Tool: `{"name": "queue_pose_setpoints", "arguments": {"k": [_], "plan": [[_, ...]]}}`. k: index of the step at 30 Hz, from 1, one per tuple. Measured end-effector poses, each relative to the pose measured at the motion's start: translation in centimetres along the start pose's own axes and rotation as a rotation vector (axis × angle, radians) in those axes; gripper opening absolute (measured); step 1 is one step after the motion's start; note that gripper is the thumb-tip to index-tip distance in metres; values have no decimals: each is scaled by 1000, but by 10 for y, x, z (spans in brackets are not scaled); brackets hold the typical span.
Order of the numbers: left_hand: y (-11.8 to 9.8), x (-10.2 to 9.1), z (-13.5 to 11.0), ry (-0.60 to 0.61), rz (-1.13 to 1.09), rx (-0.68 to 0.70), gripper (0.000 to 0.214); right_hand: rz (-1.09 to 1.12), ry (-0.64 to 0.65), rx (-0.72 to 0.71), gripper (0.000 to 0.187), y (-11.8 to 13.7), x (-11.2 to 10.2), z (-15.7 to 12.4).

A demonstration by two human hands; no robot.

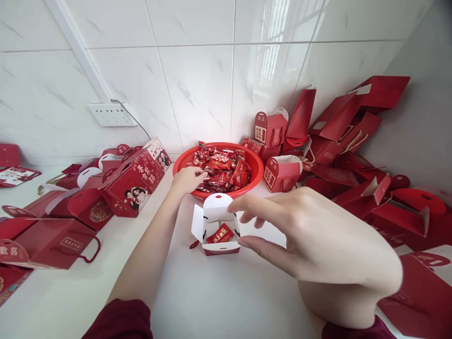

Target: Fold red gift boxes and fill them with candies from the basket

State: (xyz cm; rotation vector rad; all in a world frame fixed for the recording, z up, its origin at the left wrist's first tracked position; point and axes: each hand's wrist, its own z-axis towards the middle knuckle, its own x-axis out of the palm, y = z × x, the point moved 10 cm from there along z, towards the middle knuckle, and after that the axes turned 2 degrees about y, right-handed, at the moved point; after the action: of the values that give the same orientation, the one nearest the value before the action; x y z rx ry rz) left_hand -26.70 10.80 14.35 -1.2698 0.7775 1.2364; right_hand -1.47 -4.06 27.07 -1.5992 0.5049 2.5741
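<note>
My left hand [190, 179] reaches over the left rim of a red plastic basket [259, 162], fingers bent together among red-wrapped candies [226, 162]; what they pinch, if anything, is hidden. In front of the basket stands a small open gift box [221, 252], white inside and red outside, its flaps raised. One red candy packet [221, 233] with gold characters shows in it. Just right of the box is my right hand [300, 230], open, thumb and forefinger apart on either side of the box's right edge. No object shows between those fingers.
Red gift boxes [282, 173] stand beside the basket on the right, with a heap of red boxes [339, 141] beyond. More red boxes [49, 240] and a larger printed box [134, 181] lie left. A tiled wall with a power socket [112, 115] rises behind the white tabletop [212, 301].
</note>
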Motion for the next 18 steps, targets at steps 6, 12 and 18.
{"name": "queue_pose_setpoints", "arguments": {"k": [6,12,18], "plan": [[0,-2,-1,-7,-6,-7,35,42,29,6,26,0,2,-5],[-2,-3,-2,-33,-43,23,33,116,53,-83,25,10,2,-3],[-39,-48,-20,-134,-129,127,31,108,36,-77,47,1,6,5]]}}
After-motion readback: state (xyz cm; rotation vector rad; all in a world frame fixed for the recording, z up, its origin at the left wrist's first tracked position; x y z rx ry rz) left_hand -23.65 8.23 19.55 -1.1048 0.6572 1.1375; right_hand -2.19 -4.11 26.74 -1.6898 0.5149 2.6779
